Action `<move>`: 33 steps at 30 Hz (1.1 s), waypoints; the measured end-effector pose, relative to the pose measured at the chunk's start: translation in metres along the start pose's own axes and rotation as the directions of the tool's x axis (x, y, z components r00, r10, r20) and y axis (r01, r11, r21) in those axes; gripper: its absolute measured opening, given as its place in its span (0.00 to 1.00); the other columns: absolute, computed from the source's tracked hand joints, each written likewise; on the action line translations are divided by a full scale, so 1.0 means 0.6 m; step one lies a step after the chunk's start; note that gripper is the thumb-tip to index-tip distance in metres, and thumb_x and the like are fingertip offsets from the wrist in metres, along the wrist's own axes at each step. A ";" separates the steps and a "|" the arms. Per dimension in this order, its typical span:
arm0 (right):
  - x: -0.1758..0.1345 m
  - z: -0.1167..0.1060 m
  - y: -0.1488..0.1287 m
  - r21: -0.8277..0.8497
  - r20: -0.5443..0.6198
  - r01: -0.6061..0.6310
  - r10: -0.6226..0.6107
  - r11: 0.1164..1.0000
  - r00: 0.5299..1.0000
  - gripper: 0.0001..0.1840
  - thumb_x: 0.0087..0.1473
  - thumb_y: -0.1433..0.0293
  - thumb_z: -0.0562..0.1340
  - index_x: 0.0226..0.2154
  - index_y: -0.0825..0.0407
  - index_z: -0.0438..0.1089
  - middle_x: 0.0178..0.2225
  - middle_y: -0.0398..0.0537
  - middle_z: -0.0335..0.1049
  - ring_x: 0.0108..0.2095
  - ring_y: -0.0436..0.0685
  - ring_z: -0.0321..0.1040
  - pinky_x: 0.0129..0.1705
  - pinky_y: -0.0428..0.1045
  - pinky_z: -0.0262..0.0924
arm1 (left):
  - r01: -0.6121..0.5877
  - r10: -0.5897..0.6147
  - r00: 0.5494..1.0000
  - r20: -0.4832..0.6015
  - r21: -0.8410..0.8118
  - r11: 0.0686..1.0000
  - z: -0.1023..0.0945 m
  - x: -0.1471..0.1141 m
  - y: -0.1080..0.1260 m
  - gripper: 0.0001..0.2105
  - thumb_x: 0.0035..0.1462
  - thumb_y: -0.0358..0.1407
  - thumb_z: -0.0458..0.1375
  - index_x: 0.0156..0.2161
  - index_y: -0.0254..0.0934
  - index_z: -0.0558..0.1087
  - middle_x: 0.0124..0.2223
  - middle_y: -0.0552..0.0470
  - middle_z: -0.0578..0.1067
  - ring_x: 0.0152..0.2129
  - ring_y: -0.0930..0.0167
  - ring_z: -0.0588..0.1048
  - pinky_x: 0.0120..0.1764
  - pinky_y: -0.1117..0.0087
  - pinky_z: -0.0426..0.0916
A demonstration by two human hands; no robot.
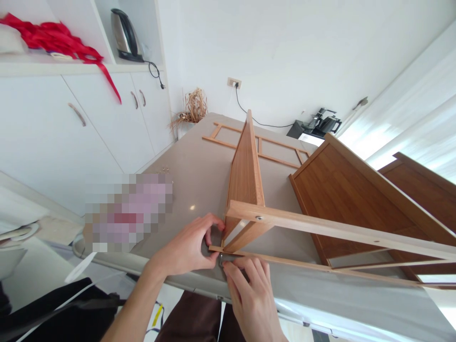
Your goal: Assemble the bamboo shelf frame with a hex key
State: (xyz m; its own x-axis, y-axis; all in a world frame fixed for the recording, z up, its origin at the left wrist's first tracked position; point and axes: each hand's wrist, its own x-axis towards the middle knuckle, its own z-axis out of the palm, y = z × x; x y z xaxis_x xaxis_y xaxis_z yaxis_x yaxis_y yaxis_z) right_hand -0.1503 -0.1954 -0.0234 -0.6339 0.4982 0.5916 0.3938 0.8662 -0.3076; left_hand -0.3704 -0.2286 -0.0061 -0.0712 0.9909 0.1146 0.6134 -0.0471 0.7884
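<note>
Just inside the near edge of the table point(199, 171), a wooden frame point(320, 227) stands on its long side, one end at the two hands, its rails running off rightward. The right hand point(251, 289) pinches a small metal piece point(221, 259) narrowly between thumb and fingers, at the lower rail's end; the left hand point(188, 247) curves about that end, thumb and index finger widely parted. Little tabletop separates the hands from the rim, while room widens left of the upright panel point(245, 175) that meets the frame. Panels number three: this one plus two darker panels point(352, 190) standing at the right, with a gap between. Frames number two; the second frame point(278, 160) lies flat farther back, ladder-shaped. The wood looks smooth and straight-grained, the rim rounded. Beyond are one stringy, straw-coloured dried plant point(195, 105) and one steel-and-black kettle point(124, 35).
</note>
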 end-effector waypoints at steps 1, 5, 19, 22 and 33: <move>0.000 0.001 0.000 -0.001 0.001 0.001 -0.001 1.000 1.000 0.14 0.66 0.80 0.57 0.43 0.49 0.73 0.35 0.46 0.72 0.35 0.55 0.67 0.43 0.51 0.57 | 0.000 0.000 1.000 0.000 -0.002 1.000 0.000 0.000 0.000 0.22 0.47 0.27 0.63 0.49 0.43 0.70 0.38 0.57 0.73 0.32 0.69 0.73 0.40 0.66 0.69; 0.003 0.003 -0.002 0.007 0.010 0.001 -0.001 1.000 1.000 0.13 0.66 0.80 0.57 0.42 0.49 0.73 0.35 0.45 0.71 0.35 0.55 0.66 0.43 0.51 0.56 | 0.000 0.000 1.000 -0.001 -0.005 1.000 0.000 0.000 0.001 0.22 0.47 0.27 0.64 0.49 0.43 0.70 0.38 0.57 0.73 0.32 0.69 0.73 0.40 0.66 0.69; -0.010 0.005 0.006 -0.062 0.068 0.001 0.003 0.998 0.998 0.14 0.65 0.80 0.58 0.46 0.49 0.72 0.38 0.48 0.69 0.38 0.57 0.66 0.41 0.53 0.57 | 0.006 -0.005 1.000 0.006 -0.020 1.000 -0.001 0.001 0.000 0.22 0.46 0.27 0.64 0.48 0.43 0.70 0.41 0.55 0.75 0.33 0.69 0.74 0.41 0.65 0.70; -0.006 0.004 0.004 -0.050 0.067 0.006 -0.003 0.999 0.998 0.14 0.65 0.80 0.57 0.45 0.49 0.72 0.37 0.48 0.69 0.37 0.56 0.66 0.41 0.52 0.58 | 0.000 0.000 1.000 -0.002 -0.011 1.000 0.000 0.001 0.000 0.22 0.46 0.27 0.64 0.48 0.43 0.70 0.41 0.55 0.76 0.33 0.68 0.74 0.41 0.65 0.70; -0.005 0.011 -0.002 -0.039 0.020 -0.041 0.042 0.998 0.999 0.14 0.65 0.81 0.56 0.44 0.50 0.72 0.37 0.48 0.68 0.38 0.57 0.64 0.44 0.53 0.55 | -0.007 0.007 1.000 -0.002 -0.013 1.000 0.001 0.000 -0.002 0.22 0.47 0.27 0.64 0.48 0.43 0.70 0.40 0.56 0.74 0.32 0.69 0.74 0.40 0.66 0.70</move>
State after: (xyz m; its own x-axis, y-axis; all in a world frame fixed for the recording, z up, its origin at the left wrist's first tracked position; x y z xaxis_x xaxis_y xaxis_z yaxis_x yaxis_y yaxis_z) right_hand -0.1531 -0.1979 -0.0295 -0.6296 0.5351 0.5633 0.4457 0.8426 -0.3022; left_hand -0.3706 -0.2282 -0.0074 -0.0688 0.9902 0.1217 0.6034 -0.0559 0.7955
